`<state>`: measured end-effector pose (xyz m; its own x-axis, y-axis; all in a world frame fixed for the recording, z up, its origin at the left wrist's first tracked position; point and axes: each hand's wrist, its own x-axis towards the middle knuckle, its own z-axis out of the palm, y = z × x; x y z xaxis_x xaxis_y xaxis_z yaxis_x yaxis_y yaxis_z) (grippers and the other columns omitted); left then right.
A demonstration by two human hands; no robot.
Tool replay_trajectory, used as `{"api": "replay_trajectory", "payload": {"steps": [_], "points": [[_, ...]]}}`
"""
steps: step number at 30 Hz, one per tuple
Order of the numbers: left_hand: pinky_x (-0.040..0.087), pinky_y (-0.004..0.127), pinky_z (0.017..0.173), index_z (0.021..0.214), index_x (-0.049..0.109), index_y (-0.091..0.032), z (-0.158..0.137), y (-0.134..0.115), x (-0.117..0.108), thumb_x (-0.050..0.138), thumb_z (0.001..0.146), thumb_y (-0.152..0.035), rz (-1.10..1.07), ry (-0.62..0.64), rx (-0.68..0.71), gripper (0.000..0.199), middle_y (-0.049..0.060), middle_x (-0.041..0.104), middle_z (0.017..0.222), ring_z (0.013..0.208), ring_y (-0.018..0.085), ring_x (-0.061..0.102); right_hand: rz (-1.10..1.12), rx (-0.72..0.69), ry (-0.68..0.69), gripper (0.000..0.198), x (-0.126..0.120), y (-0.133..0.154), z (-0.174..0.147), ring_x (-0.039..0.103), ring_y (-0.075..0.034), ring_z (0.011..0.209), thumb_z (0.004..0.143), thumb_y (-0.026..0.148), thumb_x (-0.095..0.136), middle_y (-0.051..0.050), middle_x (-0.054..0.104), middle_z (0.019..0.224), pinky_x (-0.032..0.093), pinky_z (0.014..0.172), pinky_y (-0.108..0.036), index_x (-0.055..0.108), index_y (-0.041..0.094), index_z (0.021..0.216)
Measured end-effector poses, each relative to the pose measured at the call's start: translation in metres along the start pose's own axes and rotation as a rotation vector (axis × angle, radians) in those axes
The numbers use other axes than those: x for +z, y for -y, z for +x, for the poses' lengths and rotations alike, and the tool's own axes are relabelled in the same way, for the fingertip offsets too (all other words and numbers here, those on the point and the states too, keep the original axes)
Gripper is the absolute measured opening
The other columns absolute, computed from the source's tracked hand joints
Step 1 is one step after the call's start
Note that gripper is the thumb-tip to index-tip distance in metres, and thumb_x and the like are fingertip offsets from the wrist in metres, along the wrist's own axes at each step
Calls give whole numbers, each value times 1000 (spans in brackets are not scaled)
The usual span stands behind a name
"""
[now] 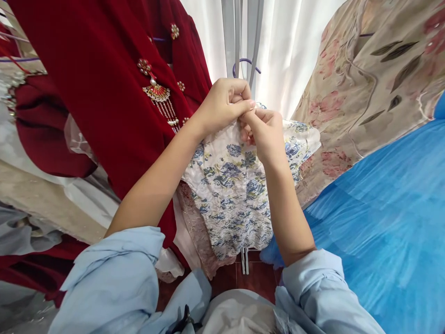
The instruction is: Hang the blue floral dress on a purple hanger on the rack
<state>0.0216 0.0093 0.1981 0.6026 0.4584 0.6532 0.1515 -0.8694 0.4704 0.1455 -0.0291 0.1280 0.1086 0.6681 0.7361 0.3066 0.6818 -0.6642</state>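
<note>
A white dress with blue flowers [229,185] hangs in front of me, and a purple hanger hook [246,61] shows above it. Both of my hands meet at its neckline. My left hand [225,99] is closed in a pinch, thumb against the curled fingers. Close against it, my right hand [266,132] also pinches, its fingertips touching or nearly touching the left ones. What lies between the fingertips is too small and covered to make out, perhaps the garment's edge or a thin tie.
A dark red garment [93,79] with beaded ornaments hangs on the left. To the right hang a beige floral garment [333,111] and a bright blue tulle skirt [382,199]. White curtains [281,51] and grey metal poles [255,41] stand behind. Red floor tiles [257,278] show below.
</note>
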Motion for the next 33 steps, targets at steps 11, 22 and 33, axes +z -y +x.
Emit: {"api": "replay_trajectory", "payload": {"steps": [11,22,33], "points": [[41,30,67,68,60,-28,12,20,-26,82,83,-37,-13,-250,-31,27,-3,40,54,71,15,39,56,357,-67,32,26,-14,-134,43,-8,42,85,31,61,5,49,46,33,46,-22,50,21,56],[45,34,65,71,68,-25,-7,29,-24,82,79,-39,77,-164,33,20,-2,45,54,69,18,52,-134,1039,232,30,41,-143,-312,45,-11,42,76,21,61,3,49,40,33,50,-23,46,22,51],[48,40,90,83,60,-23,-56,27,-32,77,72,-9,451,-338,83,24,4,62,90,95,23,59,-258,205,78,20,-12,-38,-200,66,-23,97,98,37,58,-7,72,103,53,88,-38,72,23,101]]}}
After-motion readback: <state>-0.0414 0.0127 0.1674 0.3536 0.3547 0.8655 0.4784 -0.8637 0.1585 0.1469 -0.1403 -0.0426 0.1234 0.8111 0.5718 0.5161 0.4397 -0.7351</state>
